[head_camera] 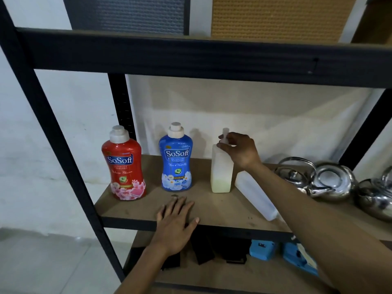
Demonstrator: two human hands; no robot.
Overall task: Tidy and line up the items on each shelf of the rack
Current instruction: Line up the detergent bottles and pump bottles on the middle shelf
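A red SoSoft bottle (125, 166) and a blue SoSoft bottle (177, 160) stand upright at the left of the middle shelf (222, 211). To their right stands a pale pump bottle (221, 172) with a little yellowish liquid. My right hand (239, 149) pinches its pump top. A second white bottle (256, 194) lies on its side under my right forearm. My left hand (176, 221) rests flat on the shelf's front edge, fingers spread.
Three shiny metal kettles (331, 183) crowd the shelf's right end. Woven bins, grey (131, 13) and tan (280, 15), sit on the shelf above. Black and blue items (263, 250) lie on the shelf below. The rack's black post (51, 132) runs down the left.
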